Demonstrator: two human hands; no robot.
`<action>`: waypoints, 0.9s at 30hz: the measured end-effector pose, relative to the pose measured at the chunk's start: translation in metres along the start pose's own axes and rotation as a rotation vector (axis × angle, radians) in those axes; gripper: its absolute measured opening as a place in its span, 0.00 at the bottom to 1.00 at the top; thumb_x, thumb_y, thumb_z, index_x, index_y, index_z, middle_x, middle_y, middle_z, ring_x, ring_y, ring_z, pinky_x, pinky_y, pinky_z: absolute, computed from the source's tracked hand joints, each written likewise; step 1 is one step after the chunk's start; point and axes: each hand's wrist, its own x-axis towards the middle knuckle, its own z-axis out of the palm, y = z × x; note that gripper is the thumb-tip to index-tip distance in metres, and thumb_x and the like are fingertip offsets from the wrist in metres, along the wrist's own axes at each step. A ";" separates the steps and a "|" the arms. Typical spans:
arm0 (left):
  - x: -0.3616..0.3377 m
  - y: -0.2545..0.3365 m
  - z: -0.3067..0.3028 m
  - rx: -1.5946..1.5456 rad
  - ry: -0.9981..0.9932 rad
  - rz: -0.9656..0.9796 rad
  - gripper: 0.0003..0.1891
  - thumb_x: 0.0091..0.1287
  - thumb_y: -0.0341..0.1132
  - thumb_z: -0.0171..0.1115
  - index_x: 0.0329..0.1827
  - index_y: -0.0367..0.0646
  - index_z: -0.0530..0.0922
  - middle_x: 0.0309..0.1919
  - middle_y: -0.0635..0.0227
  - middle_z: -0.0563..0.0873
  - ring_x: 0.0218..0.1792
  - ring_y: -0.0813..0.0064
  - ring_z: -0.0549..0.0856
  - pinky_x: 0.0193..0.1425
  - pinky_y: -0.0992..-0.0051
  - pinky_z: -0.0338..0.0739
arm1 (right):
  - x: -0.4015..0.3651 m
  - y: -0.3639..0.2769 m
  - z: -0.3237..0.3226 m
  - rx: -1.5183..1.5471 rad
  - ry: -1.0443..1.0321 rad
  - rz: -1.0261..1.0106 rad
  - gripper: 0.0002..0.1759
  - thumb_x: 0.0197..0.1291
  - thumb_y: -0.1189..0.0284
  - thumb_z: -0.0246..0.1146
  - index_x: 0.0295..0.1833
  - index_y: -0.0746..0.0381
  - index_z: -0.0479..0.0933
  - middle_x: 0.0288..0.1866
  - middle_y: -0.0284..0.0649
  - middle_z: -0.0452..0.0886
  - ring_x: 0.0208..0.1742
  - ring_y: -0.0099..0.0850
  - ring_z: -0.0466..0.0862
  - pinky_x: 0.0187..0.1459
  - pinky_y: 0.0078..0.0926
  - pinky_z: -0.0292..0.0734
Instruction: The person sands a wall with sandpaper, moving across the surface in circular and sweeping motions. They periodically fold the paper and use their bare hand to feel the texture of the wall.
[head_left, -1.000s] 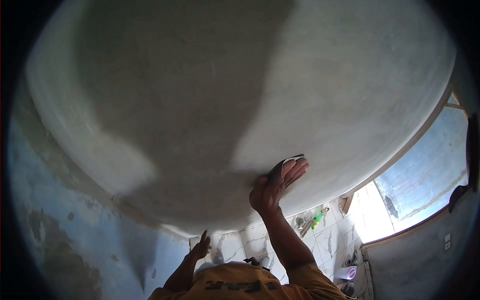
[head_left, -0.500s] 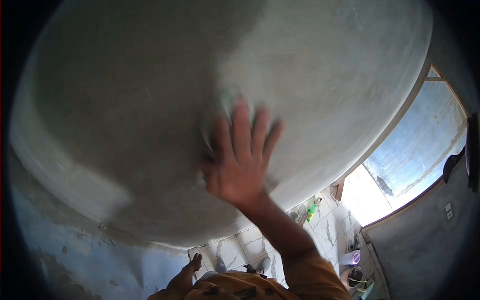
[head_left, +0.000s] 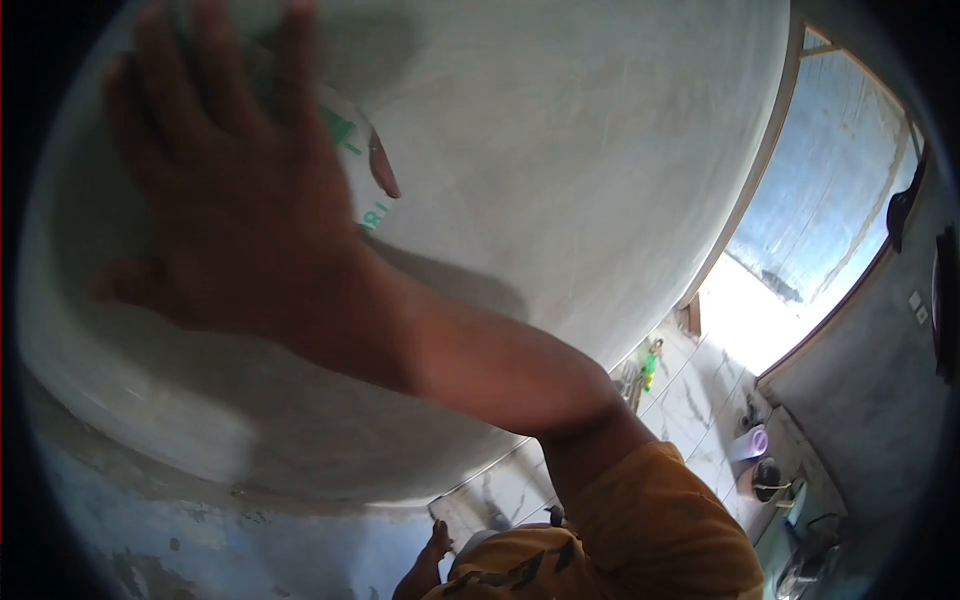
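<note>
My right hand (head_left: 235, 180) is at the upper left, its fingers stretched out and spread over a grey plastered wall (head_left: 560, 150). Beneath the hand, a pale sheet (head_left: 372, 212) with green lettering sticks out on the right side, lying against the wall. A small brown shape (head_left: 383, 165) shows at the sheet's edge. My left hand (head_left: 440, 537) hangs low beside my body, near the foot of the wall, too small for its fingers to be made out.
Marbled white floor tiles (head_left: 685, 395) lie below. A green bottle (head_left: 650, 368), a purple container (head_left: 750, 443) and a dark-filled bucket (head_left: 765, 480) stand at the right. A bright doorway (head_left: 745, 310) opens beyond, with a switch plate (head_left: 918, 307) on the side wall.
My right hand has swept up and left across the wall with the pale sheet under it, and more of the sheet's green lettering shows. The view has shifted somewhat.
</note>
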 end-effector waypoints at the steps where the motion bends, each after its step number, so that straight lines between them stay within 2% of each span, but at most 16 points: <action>1: -0.005 0.001 -0.003 -0.023 0.003 -0.041 0.39 0.78 0.59 0.42 0.83 0.46 0.45 0.64 0.47 0.76 0.54 0.49 0.80 0.58 0.54 0.76 | 0.000 0.001 0.000 0.006 0.014 0.014 0.56 0.44 0.37 0.69 0.74 0.60 0.69 0.80 0.53 0.61 0.82 0.53 0.56 0.75 0.75 0.42; 4: -0.020 0.004 -0.005 -0.100 0.011 -0.161 0.40 0.77 0.61 0.41 0.83 0.46 0.44 0.62 0.48 0.78 0.51 0.51 0.82 0.55 0.54 0.78 | -0.016 0.002 0.000 0.047 0.035 -0.004 0.53 0.45 0.38 0.68 0.73 0.59 0.71 0.80 0.50 0.62 0.82 0.50 0.56 0.75 0.75 0.45; 6: -0.029 0.011 -0.007 -0.154 0.017 -0.239 0.41 0.77 0.62 0.41 0.83 0.46 0.43 0.60 0.49 0.79 0.48 0.52 0.83 0.53 0.54 0.79 | -0.048 0.007 -0.015 -0.166 -0.086 -0.010 0.51 0.45 0.40 0.69 0.73 0.58 0.72 0.81 0.44 0.62 0.82 0.48 0.56 0.75 0.74 0.45; 7: -0.035 0.015 -0.008 -0.178 0.022 -0.272 0.41 0.77 0.63 0.41 0.83 0.46 0.43 0.59 0.49 0.80 0.47 0.53 0.83 0.52 0.54 0.79 | -0.062 0.009 -0.023 -0.158 -0.088 -0.002 0.51 0.45 0.40 0.69 0.73 0.58 0.72 0.81 0.44 0.62 0.82 0.48 0.56 0.75 0.74 0.45; 9: -0.048 0.023 -0.008 -0.217 0.026 -0.325 0.42 0.77 0.64 0.41 0.83 0.47 0.43 0.58 0.50 0.81 0.45 0.54 0.84 0.49 0.54 0.80 | -0.090 0.012 -0.042 -0.218 -0.231 0.113 0.49 0.46 0.43 0.70 0.74 0.56 0.71 0.81 0.40 0.62 0.83 0.47 0.55 0.75 0.73 0.45; 11: -0.057 0.016 -0.006 -0.244 0.039 -0.346 0.43 0.76 0.65 0.41 0.83 0.47 0.43 0.57 0.50 0.82 0.44 0.55 0.84 0.48 0.54 0.81 | -0.114 0.013 -0.053 -0.276 -0.303 0.168 0.49 0.48 0.45 0.71 0.75 0.55 0.70 0.82 0.39 0.60 0.84 0.47 0.52 0.77 0.69 0.44; 13: -0.050 -0.005 -0.008 -0.202 0.009 -0.285 0.48 0.73 0.67 0.47 0.83 0.47 0.40 0.43 0.56 0.83 0.30 0.66 0.80 0.33 0.58 0.79 | -0.134 0.018 -0.055 -0.307 -0.312 0.149 0.44 0.64 0.44 0.59 0.77 0.63 0.66 0.83 0.53 0.54 0.83 0.57 0.52 0.75 0.69 0.43; 16: -0.035 -0.053 -0.004 -0.292 0.010 -0.139 0.49 0.72 0.65 0.51 0.83 0.44 0.38 0.34 0.59 0.82 0.30 0.64 0.80 0.34 0.59 0.80 | -0.143 0.020 -0.063 -0.258 -0.305 0.213 0.41 0.71 0.47 0.54 0.75 0.69 0.66 0.83 0.58 0.54 0.83 0.57 0.51 0.77 0.63 0.43; 17: -0.043 -0.061 -0.007 -0.256 0.004 -0.105 0.49 0.71 0.62 0.54 0.83 0.42 0.43 0.35 0.57 0.84 0.33 0.63 0.82 0.37 0.60 0.81 | -0.144 0.020 -0.063 -0.254 -0.305 0.200 0.41 0.71 0.47 0.54 0.75 0.69 0.66 0.83 0.58 0.54 0.83 0.57 0.51 0.77 0.63 0.43; 18: -0.050 -0.066 -0.007 -0.220 -0.002 -0.072 0.48 0.70 0.60 0.57 0.82 0.40 0.47 0.36 0.56 0.85 0.36 0.62 0.84 0.40 0.62 0.81 | -0.142 0.022 -0.064 -0.273 -0.278 0.187 0.38 0.73 0.50 0.51 0.74 0.71 0.66 0.81 0.59 0.58 0.82 0.58 0.54 0.77 0.61 0.45; 20: -0.056 -0.073 -0.010 -0.135 0.023 -0.052 0.47 0.70 0.60 0.58 0.82 0.40 0.48 0.36 0.55 0.85 0.37 0.62 0.84 0.40 0.62 0.81 | -0.142 0.025 -0.065 -0.296 -0.251 0.168 0.36 0.75 0.53 0.49 0.73 0.72 0.67 0.79 0.60 0.62 0.81 0.58 0.57 0.77 0.59 0.47; 22: -0.054 -0.075 -0.014 -0.091 0.042 -0.044 0.47 0.70 0.59 0.58 0.81 0.39 0.49 0.37 0.55 0.85 0.37 0.62 0.84 0.40 0.62 0.81 | -0.139 0.029 -0.067 -0.137 -0.112 0.196 0.27 0.75 0.58 0.49 0.68 0.64 0.77 0.76 0.48 0.70 0.81 0.49 0.61 0.76 0.50 0.52; 23: -0.054 -0.075 -0.014 -0.075 0.050 -0.040 0.47 0.70 0.59 0.58 0.81 0.39 0.49 0.37 0.55 0.86 0.37 0.62 0.84 0.41 0.62 0.81 | -0.131 0.029 -0.068 -0.066 0.031 0.161 0.24 0.78 0.61 0.47 0.60 0.66 0.80 0.66 0.48 0.80 0.70 0.43 0.76 0.69 0.42 0.65; 24: -0.051 -0.075 -0.014 -0.060 0.056 -0.034 0.47 0.70 0.59 0.58 0.81 0.39 0.50 0.37 0.55 0.86 0.37 0.62 0.84 0.41 0.63 0.81 | -0.131 0.027 -0.071 -0.071 0.024 0.153 0.24 0.78 0.61 0.47 0.60 0.66 0.80 0.66 0.48 0.80 0.70 0.43 0.76 0.69 0.42 0.65; 26: -0.047 -0.072 -0.013 -0.034 0.059 -0.025 0.46 0.70 0.59 0.58 0.81 0.39 0.51 0.37 0.54 0.86 0.38 0.62 0.85 0.41 0.63 0.82 | -0.131 0.022 -0.083 0.490 0.242 0.567 0.21 0.79 0.63 0.47 0.51 0.66 0.82 0.54 0.45 0.84 0.56 0.31 0.81 0.60 0.31 0.73; 27: -0.046 -0.068 -0.013 -0.020 0.061 -0.019 0.46 0.70 0.59 0.59 0.81 0.39 0.51 0.38 0.54 0.86 0.38 0.62 0.85 0.41 0.63 0.82 | -0.129 0.020 -0.089 0.473 0.233 0.564 0.21 0.79 0.63 0.47 0.51 0.66 0.82 0.54 0.45 0.84 0.56 0.31 0.81 0.60 0.31 0.73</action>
